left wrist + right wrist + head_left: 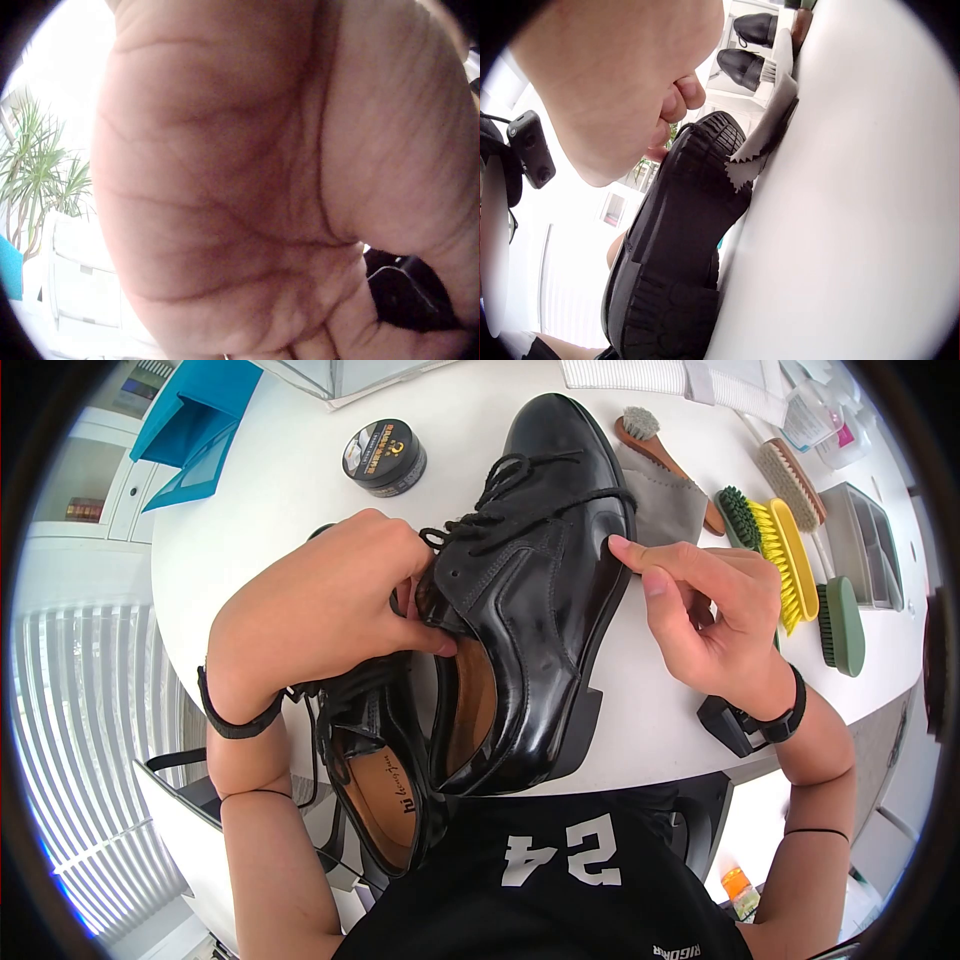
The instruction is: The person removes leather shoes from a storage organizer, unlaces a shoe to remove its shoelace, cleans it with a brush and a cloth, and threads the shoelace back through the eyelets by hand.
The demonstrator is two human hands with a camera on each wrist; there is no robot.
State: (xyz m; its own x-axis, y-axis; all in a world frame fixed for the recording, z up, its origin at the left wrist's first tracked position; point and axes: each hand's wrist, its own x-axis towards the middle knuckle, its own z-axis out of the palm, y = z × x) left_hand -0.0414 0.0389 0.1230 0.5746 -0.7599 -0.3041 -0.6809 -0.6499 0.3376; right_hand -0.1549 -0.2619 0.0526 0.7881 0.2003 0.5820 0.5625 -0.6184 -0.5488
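Observation:
A glossy black lace-up dress shoe (560, 575) is tilted on its side, toe pointing away, its ridged sole (679, 247) facing the right wrist camera. My left hand (335, 605) grips it at the tongue and laces, with the thumb at the opening. In the left wrist view the palm hides most of the hold. With its index fingertip, my right hand (710, 605) touches the shoe's side just above the sole edge; its other fingers are bent and hold nothing. A second black shoe (385, 780) lies beside the first, partly under my left forearm.
A round black tin (384, 457) stands left of the toe. On the right lie a grey cloth (660, 500), a wooden dauber brush (655, 445), a yellow brush (790, 555), green-backed brush (842, 625) and grey organizer box (865, 540). A blue folder-like object (195, 430) is far left.

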